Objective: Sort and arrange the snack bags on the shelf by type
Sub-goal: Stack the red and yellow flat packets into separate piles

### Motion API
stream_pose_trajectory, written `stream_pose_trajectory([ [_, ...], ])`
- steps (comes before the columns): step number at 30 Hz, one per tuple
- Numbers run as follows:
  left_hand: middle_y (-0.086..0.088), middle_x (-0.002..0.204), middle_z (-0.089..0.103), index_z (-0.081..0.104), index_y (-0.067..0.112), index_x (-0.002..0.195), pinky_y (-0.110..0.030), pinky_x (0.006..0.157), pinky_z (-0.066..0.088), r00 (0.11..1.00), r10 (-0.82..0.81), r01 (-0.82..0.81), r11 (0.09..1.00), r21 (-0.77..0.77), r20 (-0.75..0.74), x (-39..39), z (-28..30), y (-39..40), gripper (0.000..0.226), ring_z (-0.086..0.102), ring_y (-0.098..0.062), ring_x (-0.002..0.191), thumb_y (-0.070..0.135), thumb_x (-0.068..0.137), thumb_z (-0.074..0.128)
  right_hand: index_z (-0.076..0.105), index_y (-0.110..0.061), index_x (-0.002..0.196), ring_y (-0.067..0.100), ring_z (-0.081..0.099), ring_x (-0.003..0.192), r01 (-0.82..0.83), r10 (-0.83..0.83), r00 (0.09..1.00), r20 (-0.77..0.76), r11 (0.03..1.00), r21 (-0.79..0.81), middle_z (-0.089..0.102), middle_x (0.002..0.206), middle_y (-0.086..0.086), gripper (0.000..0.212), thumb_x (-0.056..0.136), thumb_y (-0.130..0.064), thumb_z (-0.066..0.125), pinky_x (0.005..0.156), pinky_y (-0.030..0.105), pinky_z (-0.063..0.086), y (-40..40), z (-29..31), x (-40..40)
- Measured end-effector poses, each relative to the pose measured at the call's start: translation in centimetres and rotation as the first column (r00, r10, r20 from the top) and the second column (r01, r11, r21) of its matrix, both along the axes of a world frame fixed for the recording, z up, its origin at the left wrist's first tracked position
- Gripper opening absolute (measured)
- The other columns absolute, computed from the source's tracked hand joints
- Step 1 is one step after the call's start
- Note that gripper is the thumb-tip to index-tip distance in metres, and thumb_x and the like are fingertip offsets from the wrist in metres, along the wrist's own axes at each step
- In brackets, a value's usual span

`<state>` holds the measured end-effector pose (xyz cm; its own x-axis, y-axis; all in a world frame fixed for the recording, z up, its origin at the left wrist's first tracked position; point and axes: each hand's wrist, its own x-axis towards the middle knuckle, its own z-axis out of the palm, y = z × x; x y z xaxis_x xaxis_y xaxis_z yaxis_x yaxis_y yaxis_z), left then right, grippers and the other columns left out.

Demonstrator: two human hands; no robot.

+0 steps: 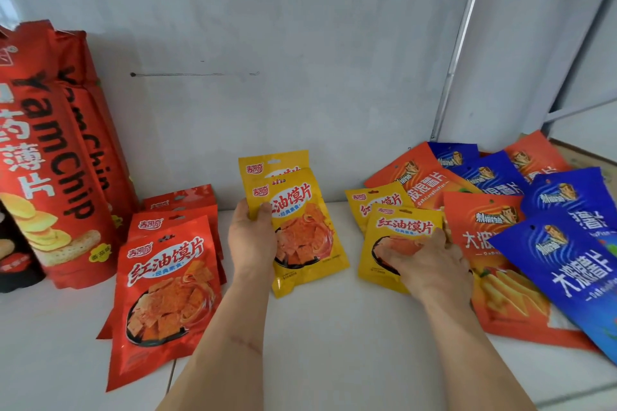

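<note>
My left hand [251, 237] grips a yellow 红油馍片 bag [300, 230] at its nine o'clock edge; my right hand [430, 264] grasps another yellow bag [394, 233] from four o'clock. Red "YamChip" bags [56, 157] stand at nine o'clock.

White shelf [334, 344] carries red bags [167, 294], yellow bags [300, 227] (upright), blue bags [567, 260].
</note>
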<state>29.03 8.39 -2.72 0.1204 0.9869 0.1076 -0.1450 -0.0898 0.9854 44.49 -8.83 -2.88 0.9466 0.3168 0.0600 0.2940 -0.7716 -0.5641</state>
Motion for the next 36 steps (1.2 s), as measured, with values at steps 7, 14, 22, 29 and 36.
stream_pose_trajectory([
  [7,0.012,0.093,0.073,0.066,0.029,0.101,-0.029,0.065,0.055,0.999,0.040,-0.040,0.999,-0.032,0.008,0.1,-0.4,0.6,0.011,0.070,-0.009,0.082,0.029,0.103,0.055,0.030,-0.026,0.151,0.026,0.051,0.129,-0.239,0.170,0.968,0.185,0.851,0.468,0.052,0.142,0.004,0.086,0.081,-0.037,0.078,0.104,0.041,0.044,0.0,-0.3,1.0],
  [14,0.005,0.095,0.074,0.065,0.027,0.097,-0.042,0.074,0.061,0.996,0.077,-0.074,0.995,-0.064,0.039,-0.1,-0.2,1.2,0.011,0.072,-0.018,0.085,0.032,0.102,0.057,0.040,-0.030,0.146,0.012,0.054,0.129,-0.397,0.515,0.854,0.075,0.552,0.733,0.056,0.141,-0.007,0.087,0.071,-0.038,0.082,0.109,0.046,0.043,0.3,0.4,0.9],
  [22,0.002,0.091,0.078,0.064,0.024,0.096,-0.049,0.079,0.063,0.991,-0.045,0.060,0.991,-0.118,0.129,0.4,-0.1,0.6,0.017,0.077,-0.025,0.085,0.040,0.100,0.060,0.031,-0.032,0.150,-0.007,0.041,0.111,-0.668,0.732,0.679,-0.057,0.648,0.365,0.044,0.117,-0.026,0.080,0.085,-0.025,0.076,0.073,-0.006,0.033,3.6,-0.2,-1.6],
  [29,0.006,0.097,0.079,0.065,0.030,0.103,-0.042,0.081,0.062,0.967,-0.191,0.208,0.974,-0.092,0.166,0.3,0.2,-0.4,0.024,0.077,-0.018,0.089,0.053,0.095,0.061,0.031,-0.031,0.151,0.000,0.052,0.110,-0.659,0.726,0.683,-0.081,0.660,0.360,0.055,0.121,-0.020,0.086,0.080,-0.033,0.080,0.084,0.012,0.039,4.9,-0.2,-2.0],
  [36,-0.001,0.095,0.080,0.072,0.025,0.102,-0.054,0.086,0.061,0.968,-0.218,0.229,0.970,-0.084,0.121,0.4,-0.5,-0.1,0.008,0.078,-0.026,0.087,0.029,0.096,0.069,0.042,-0.023,0.145,0.016,0.056,0.117,-0.534,0.569,0.823,-0.009,0.778,0.330,0.058,0.129,-0.002,0.077,0.082,-0.058,0.068,0.096,0.032,0.045,4.6,0.4,-0.2],
])
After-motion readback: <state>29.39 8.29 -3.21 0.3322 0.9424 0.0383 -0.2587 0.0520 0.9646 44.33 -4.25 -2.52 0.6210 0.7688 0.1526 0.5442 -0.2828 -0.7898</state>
